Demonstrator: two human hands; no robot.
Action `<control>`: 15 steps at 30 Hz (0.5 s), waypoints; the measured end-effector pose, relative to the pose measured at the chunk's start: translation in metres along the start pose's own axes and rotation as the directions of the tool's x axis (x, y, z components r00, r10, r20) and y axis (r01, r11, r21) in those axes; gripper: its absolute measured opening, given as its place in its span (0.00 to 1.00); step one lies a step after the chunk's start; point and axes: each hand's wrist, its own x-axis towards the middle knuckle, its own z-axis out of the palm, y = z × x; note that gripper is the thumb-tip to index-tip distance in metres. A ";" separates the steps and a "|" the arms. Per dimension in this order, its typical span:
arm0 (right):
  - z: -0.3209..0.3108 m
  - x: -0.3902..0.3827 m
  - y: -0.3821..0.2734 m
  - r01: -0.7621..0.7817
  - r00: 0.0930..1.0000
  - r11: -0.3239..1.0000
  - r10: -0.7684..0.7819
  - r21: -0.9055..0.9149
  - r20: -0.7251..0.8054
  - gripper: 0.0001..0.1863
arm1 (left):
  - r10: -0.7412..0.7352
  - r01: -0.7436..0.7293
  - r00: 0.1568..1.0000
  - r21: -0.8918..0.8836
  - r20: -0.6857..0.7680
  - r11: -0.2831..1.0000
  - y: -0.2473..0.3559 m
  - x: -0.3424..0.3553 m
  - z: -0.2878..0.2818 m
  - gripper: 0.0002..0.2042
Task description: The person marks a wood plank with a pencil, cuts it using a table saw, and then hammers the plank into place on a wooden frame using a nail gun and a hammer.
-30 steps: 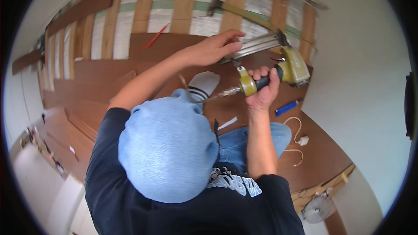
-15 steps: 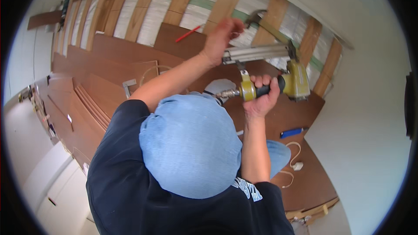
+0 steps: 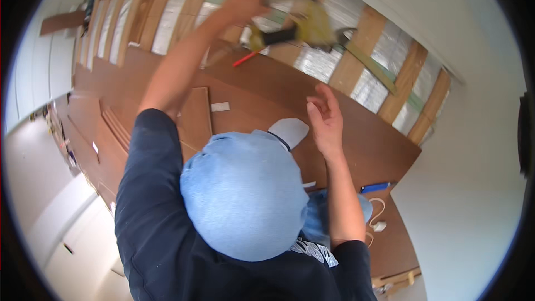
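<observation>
left hand [image 3: 247, 4] seemingly grips the blurred nail gun [image 3: 312, 24], beyond the loosely spread right hand [image 3: 326, 124].

"What's happening at the top of the frame?"
"The left hand [image 3: 248, 4] grips a motion-blurred yellow nail gun [image 3: 313, 22] by its grey end, over wooden battens [image 3: 369, 25] and silver foil [image 3: 320, 66]."
"And the right hand [image 3: 326, 124]?"
"Right of centre, fingers loosely curled, above brown floorboards [image 3: 256, 89]."
"What's lying about?"
"A claw hammer [image 3: 370, 67] across the battens, upper right; a red pencil [image 3: 244, 59], upper middle; a blue utility knife [image 3: 375, 188], lower right, near a white plug [image 3: 379, 226]."
</observation>
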 end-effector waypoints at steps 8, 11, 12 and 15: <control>-0.136 -0.045 0.053 -0.211 0.971 0.860 0.127 -0.465 -0.205 0.20 | -0.052 0.075 0.987 0.154 -0.150 0.985 -0.213 0.048 -0.017 0.34; -0.126 -0.040 0.043 -0.185 0.979 0.752 0.082 -0.633 -0.189 0.16 | -0.204 0.215 0.973 0.103 -0.105 0.971 -0.225 0.058 -0.002 0.35; -0.127 -0.044 0.040 -0.210 0.972 0.742 0.089 -0.636 -0.217 0.16 | -0.278 0.279 0.958 0.020 -0.068 0.960 -0.220 0.062 0.011 0.38; -0.128 -0.059 0.039 -0.091 0.996 0.589 0.053 -0.803 -0.073 0.11 | -0.189 0.220 0.968 0.196 -0.163 0.956 -0.239 0.060 0.018 0.40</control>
